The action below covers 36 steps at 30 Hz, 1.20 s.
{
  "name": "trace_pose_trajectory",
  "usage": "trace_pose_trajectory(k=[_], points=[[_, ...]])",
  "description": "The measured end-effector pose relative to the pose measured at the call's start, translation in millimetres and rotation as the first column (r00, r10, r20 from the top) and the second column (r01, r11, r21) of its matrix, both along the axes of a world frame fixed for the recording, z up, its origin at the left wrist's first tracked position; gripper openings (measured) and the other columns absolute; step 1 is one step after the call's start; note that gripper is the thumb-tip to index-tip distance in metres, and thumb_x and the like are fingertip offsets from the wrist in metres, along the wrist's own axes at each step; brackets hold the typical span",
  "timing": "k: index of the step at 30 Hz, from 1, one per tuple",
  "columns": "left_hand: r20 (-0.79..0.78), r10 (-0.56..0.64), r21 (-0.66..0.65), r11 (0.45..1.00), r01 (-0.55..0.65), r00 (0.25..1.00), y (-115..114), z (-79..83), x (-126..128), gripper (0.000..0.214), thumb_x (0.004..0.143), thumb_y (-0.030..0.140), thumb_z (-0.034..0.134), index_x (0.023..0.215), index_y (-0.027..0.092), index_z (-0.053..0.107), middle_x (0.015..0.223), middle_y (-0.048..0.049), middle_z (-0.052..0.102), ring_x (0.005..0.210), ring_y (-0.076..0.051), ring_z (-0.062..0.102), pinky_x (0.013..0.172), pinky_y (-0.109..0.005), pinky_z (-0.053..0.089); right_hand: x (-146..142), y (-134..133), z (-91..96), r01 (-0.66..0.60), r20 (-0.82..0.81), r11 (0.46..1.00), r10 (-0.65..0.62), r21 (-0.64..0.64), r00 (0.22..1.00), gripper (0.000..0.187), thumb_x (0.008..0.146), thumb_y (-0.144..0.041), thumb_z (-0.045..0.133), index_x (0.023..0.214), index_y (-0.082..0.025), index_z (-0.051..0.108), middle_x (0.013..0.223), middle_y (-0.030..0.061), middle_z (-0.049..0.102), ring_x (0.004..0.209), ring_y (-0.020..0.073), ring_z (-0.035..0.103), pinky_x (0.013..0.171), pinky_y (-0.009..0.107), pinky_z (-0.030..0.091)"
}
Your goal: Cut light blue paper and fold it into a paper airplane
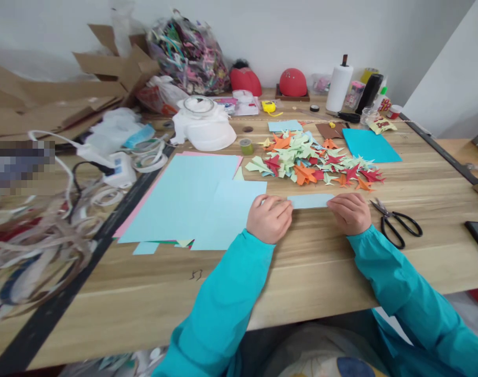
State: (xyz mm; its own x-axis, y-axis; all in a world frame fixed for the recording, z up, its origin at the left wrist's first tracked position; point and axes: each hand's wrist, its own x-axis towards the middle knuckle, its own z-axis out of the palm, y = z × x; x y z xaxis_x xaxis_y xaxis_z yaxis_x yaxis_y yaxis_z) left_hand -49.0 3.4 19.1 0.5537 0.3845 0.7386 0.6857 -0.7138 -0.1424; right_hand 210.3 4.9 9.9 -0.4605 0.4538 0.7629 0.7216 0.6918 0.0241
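Observation:
A small light-blue paper strip lies flat on the wooden table between my hands. My left hand has its fingers curled and presses the strip's left end. At the strip's right end my right hand is curled the same way, holding it down. Both arms wear teal sleeves. Just beyond the strip lies a pile of several folded paper shapes in green, orange and red.
Large light-blue sheets over a pink one lie to the left. Black scissors rest right of my right hand. A teal sheet, paper-towel roll, white tape rolls, cardboard and bags crowd the back and left.

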Motion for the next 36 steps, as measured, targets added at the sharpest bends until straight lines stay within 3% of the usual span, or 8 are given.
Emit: trace_pose_trajectory(k=[5,8,13,17,20,23,29,36], points=[[0.117,0.129,-0.028,0.992,-0.127,0.985,7,-2.5,-18,0.017,0.076,0.015,0.055,0.088,0.019,0.067,0.089,-0.0052,0.071,0.082,-0.022,0.061,0.073,-0.039,0.039,9,5,0.9,0.113,-0.265,0.989,-0.134,-0.092,0.955,0.01,0.078,-0.018,0.059,0.077,-0.02,0.069,0.077,0.0057,0.072,0.074,0.0177,0.065,0.069,0.031,0.049],[0.293,0.129,-0.093,0.99,-0.106,0.947,4,-6.9,-10,0.021,0.077,0.015,0.055,0.096,0.018,0.064,0.092,-0.0069,0.07,0.085,-0.022,0.061,0.076,-0.038,0.044,2,0,3.5,0.01,-0.478,0.965,-0.138,-0.26,0.867,0.009,0.078,-0.023,0.06,0.076,-0.02,0.069,0.074,0.0051,0.071,0.069,0.017,0.064,0.065,0.03,0.051],[0.67,0.234,-0.411,0.907,0.089,0.704,-6,-8.8,16,0.06,0.073,0.033,0.065,0.128,0.018,0.044,0.124,-0.015,0.054,0.107,-0.023,0.055,0.084,-0.036,0.047,-17,-10,5.6,-0.36,-0.741,0.771,-0.206,-0.525,0.64,0.014,0.07,-0.035,0.069,0.069,-0.021,0.069,0.068,0.002,0.069,0.062,0.015,0.062,0.057,0.027,0.05],[0.749,0.296,-0.516,0.822,0.242,0.593,-9,-3.7,20,0.069,0.063,0.039,0.073,0.124,0.017,0.049,0.123,-0.0139,0.054,0.107,-0.024,0.055,0.086,-0.035,0.046,-23,-16,9.6,-0.506,-0.75,0.595,-0.275,-0.624,0.602,0.023,0.062,-0.041,0.074,0.065,-0.02,0.069,0.063,0.0018,0.067,0.056,0.0134,0.057,0.052,0.026,0.047],[0.72,0.409,-0.641,0.702,0.31,0.561,-11,-0.5,19,0.039,0.062,0.041,0.073,0.089,0.013,0.067,0.084,-0.0059,0.067,0.076,-0.019,0.061,0.066,-0.027,0.048,-25,-19,12.4,-0.512,-0.726,0.543,-0.31,-0.666,0.614,0.025,0.062,-0.042,0.074,0.066,-0.019,0.069,0.064,0.0024,0.066,0.057,0.0133,0.056,0.054,0.026,0.046],[0.672,0.494,-0.73,0.568,0.38,0.552,-15,0.3,23,0.031,0.063,0.043,0.071,0.061,0.012,0.067,0.053,0.0004,0.058,0.051,-0.013,0.051,0.048,-0.023,0.041,-27,-20,12.5,-0.484,-0.696,0.53,-0.336,-0.697,0.634,0.029,0.064,-0.046,0.071,0.072,-0.018,0.069,0.066,0.003,0.067,0.06,0.014,0.056,0.054,0.027,0.045],[0.659,0.415,-0.752,0.395,0.528,0.628,-18,8.2,24,0.028,0.06,0.039,0.073,0.06,0.012,0.067,0.054,0.0,0.059,0.05,-0.011,0.047,0.045,-0.022,0.037,-27,-20,12.8,-0.434,-0.638,0.518,-0.322,-0.737,0.699,0.028,0.07,-0.044,0.065,0.071,-0.017,0.067,0.064,0.0013,0.063,0.059,0.0127,0.053,0.054,0.025,0.042],[0.701,0.454,-0.664,0.135,0.735,0.55,-15,9.7,12,0.035,0.06,0.047,0.072,0.064,0.013,0.069,0.055,-0.0012,0.061,0.05,-0.011,0.051,0.047,-0.022,0.036,-24,-23,19.6,-0.557,-0.622,0.277,-0.351,-0.783,0.7,0.024,0.063,-0.038,0.068,0.065,-0.015,0.066,0.051,-0.0014,0.054,0.047,0.009,0.044,0.046,0.023,0.036]])
